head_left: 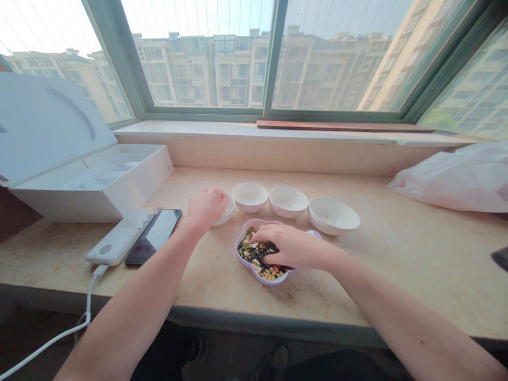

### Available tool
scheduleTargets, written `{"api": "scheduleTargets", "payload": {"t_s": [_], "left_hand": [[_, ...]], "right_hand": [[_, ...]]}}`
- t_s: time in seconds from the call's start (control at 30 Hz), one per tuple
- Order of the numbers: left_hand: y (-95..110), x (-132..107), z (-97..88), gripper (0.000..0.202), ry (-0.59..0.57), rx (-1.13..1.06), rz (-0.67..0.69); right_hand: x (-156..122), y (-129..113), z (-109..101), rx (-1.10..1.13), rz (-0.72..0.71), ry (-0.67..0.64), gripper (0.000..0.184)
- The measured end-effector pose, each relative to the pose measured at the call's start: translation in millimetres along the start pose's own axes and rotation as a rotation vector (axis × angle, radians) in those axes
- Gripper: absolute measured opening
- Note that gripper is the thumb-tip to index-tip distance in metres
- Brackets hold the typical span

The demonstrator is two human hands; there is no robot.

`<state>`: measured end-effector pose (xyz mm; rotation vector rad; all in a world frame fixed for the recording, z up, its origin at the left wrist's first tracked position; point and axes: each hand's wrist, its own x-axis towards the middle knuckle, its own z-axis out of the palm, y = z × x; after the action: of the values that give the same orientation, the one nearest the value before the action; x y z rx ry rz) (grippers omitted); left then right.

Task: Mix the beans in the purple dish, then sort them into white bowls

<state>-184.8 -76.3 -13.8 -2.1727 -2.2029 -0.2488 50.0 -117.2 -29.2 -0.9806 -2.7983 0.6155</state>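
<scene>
Reaching from lower right, my right hand (289,244) spreads loosely into mixed beans (248,254) in a scalloped dish (270,282), lower centre; my left hand (206,209) curls at a white bowl (229,212), grip hidden.

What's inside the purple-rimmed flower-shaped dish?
Mixed beans: black, green and yellow, with larger pale pieces among them. The right hand covers the right part of the flower-shaped dish, so whatever lies under it can't be seen.
</scene>
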Motion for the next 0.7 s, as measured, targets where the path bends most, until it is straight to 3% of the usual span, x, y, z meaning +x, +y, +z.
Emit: {"api": "scheduleTargets", "payload": {"t_s": [0.3,0.7], "left_hand": [[1.1,-1.2,0.9,0.039,0.003,-0.026,0.012],[1.1,-1.4,1.4,0.036,0.046,-0.045,0.027]], "right_hand": [[2.2,6.1,1.5,0.005,-0.024,0.031,0.017],[0.5,8.2,-2.7,0.050,-0.049,0.082,0.016]]}}
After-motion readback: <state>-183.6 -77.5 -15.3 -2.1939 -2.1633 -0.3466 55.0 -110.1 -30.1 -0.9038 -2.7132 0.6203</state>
